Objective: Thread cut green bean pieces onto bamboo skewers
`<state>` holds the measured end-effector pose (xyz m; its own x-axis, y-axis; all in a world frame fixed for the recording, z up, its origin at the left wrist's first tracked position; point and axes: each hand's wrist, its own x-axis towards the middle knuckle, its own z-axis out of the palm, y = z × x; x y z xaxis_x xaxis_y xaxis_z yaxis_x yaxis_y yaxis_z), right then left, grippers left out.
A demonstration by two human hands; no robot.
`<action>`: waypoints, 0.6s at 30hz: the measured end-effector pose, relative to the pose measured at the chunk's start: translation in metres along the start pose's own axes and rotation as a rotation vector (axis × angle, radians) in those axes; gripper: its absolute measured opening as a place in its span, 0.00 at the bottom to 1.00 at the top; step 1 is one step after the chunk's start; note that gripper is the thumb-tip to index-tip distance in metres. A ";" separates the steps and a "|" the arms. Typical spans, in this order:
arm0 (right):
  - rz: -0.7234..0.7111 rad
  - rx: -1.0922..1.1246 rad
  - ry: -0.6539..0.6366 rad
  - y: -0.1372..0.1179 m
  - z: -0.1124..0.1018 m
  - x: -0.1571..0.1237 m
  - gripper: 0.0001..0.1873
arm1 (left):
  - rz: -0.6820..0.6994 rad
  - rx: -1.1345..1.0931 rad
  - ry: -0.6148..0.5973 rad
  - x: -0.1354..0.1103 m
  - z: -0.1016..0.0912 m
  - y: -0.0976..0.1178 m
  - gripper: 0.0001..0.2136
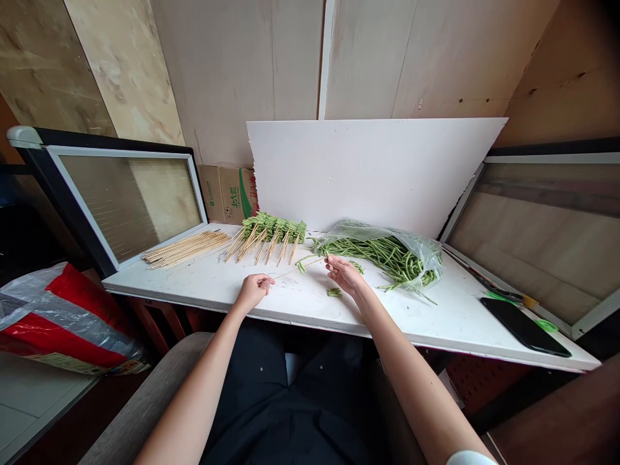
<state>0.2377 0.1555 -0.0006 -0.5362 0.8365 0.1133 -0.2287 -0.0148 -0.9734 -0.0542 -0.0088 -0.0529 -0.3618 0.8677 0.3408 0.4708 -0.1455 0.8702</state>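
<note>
My left hand (pixel 256 290) pinches one end of a thin bamboo skewer (pixel 287 273) above the front of the white table. Its other end reaches the closed fingertips of my right hand (pixel 343 272); whether these also hold a bean piece cannot be made out. Green bean pieces (pixel 302 265) show along the skewer between the hands. Below my right hand lies a small group of cut bean pieces (pixel 334 292). More cut pieces (pixel 357 267) lie just behind that hand, partly hidden. Farther back, filled bean skewers (pixel 274 227) are stacked with their sticks toward me.
Bare skewers (pixel 186 248) lie in a pile at the left. A clear plastic bag (pixel 426 252) of long green beans (pixel 382 252) spreads at the right. A black phone (pixel 524 326) and green-handled scissors (pixel 547 325) lie near the right end. A white board (pixel 372 171) stands behind.
</note>
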 end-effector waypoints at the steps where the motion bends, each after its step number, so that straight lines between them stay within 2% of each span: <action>1: 0.001 0.008 0.002 0.000 0.000 0.000 0.25 | 0.001 0.001 0.001 0.000 0.000 0.000 0.18; 6: 0.015 0.072 0.015 0.000 -0.001 0.001 0.28 | 0.014 0.014 -0.001 0.000 -0.001 -0.001 0.16; 11: 0.031 0.050 0.066 0.003 0.000 0.002 0.25 | 0.013 0.015 -0.008 0.000 -0.001 -0.002 0.16; 18: 0.050 0.131 0.071 0.002 0.004 0.003 0.24 | 0.004 0.013 -0.012 0.000 -0.001 0.000 0.16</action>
<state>0.2327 0.1558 -0.0018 -0.4918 0.8695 0.0460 -0.3092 -0.1250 -0.9427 -0.0552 -0.0096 -0.0526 -0.3503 0.8729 0.3396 0.4826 -0.1426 0.8642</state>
